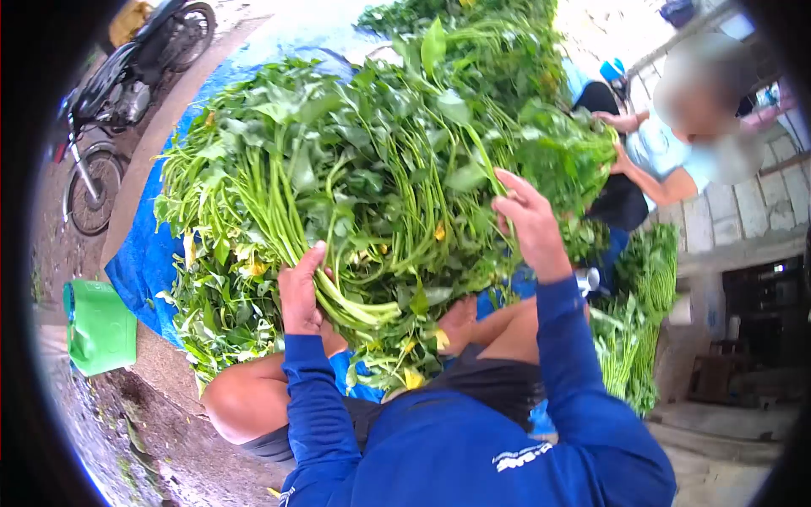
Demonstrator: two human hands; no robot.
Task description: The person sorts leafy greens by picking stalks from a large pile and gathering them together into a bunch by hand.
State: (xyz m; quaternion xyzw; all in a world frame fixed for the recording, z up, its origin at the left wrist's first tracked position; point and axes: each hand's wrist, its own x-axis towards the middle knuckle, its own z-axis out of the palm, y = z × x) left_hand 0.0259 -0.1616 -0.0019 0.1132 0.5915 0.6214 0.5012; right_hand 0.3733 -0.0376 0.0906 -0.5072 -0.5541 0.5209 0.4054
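A bunch of long green leafy stems point(283, 215) rests in my left hand point(302, 291), whose fingers are wrapped round it near the cut ends. To the right, my right hand point(528, 220) has its fingers bent together round a single leafy stem point(480, 148) that rises up and to the left. Between and beyond both hands lies a large heap of the same greens point(380, 160), with some yellow leaves low in it. The heap covers much of a blue tarp point(139, 270).
At the upper right a co-worker point(676, 160) holds greens in both hands. Stacked bundles point(646, 313) lie at the right. A green plastic container point(101, 328) stands at the left, below a parked motorcycle point(127, 101). My crossed legs are close to the heap.
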